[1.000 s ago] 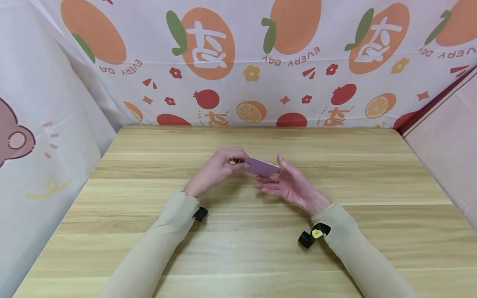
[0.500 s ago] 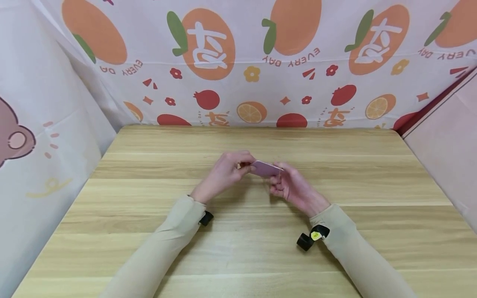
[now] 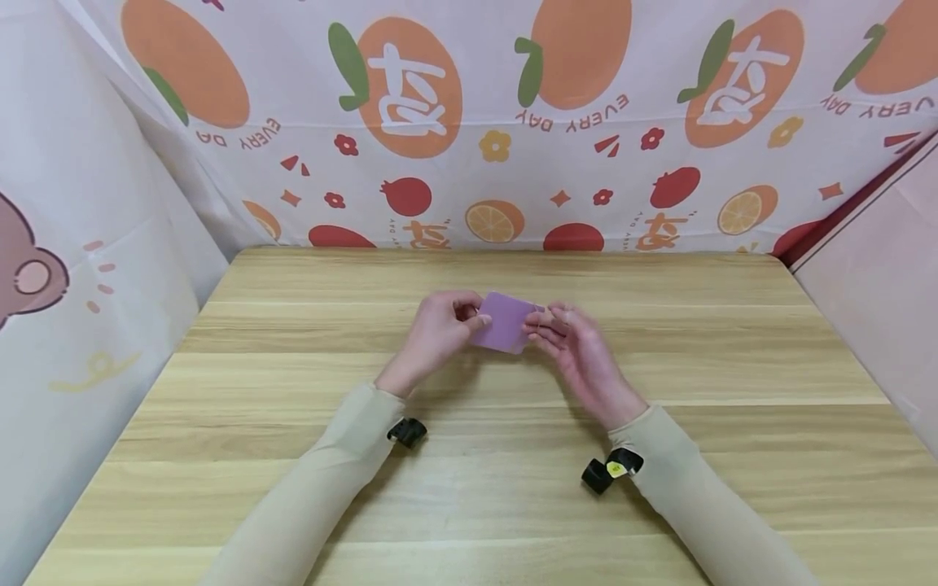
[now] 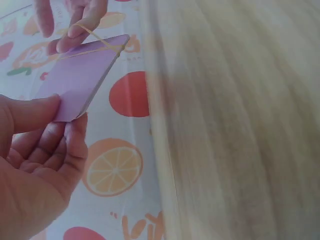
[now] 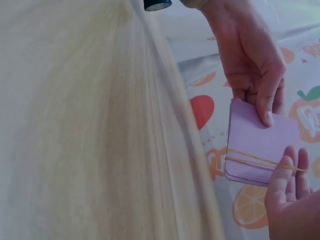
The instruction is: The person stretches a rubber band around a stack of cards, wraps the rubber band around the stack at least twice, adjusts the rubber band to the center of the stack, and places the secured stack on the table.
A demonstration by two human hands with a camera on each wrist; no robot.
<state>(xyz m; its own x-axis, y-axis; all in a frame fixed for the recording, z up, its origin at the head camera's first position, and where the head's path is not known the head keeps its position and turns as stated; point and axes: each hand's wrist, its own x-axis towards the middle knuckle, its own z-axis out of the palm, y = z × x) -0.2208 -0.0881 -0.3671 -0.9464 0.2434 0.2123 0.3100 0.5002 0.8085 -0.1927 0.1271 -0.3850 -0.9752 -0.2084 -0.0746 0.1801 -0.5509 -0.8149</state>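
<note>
A thin stack of purple square cards (image 3: 504,322) is held up above the middle of the table. My left hand (image 3: 438,335) pinches its left side, thumb on the purple face and fingers behind. A thin yellow rubber band (image 5: 250,159) runs across the stack near the end away from the left hand. At that end, my right hand (image 3: 586,358) has its fingers (image 5: 282,175) hooked in the band, drawing part of it off the card face, as the left wrist view also shows. The right thumb stands apart from the stack in that view.
The wooden table (image 3: 469,488) extends around both hands. Behind it hangs a white fruit-print cloth (image 3: 440,187), with pale cloths at the left and right sides. Small black cameras (image 3: 407,432) sit at both wrists.
The stack has turned from a slanted, foreshortened view to show its broad purple face. My right hand's spread fingers have closed in and hooked the band at the stack's right end.
</note>
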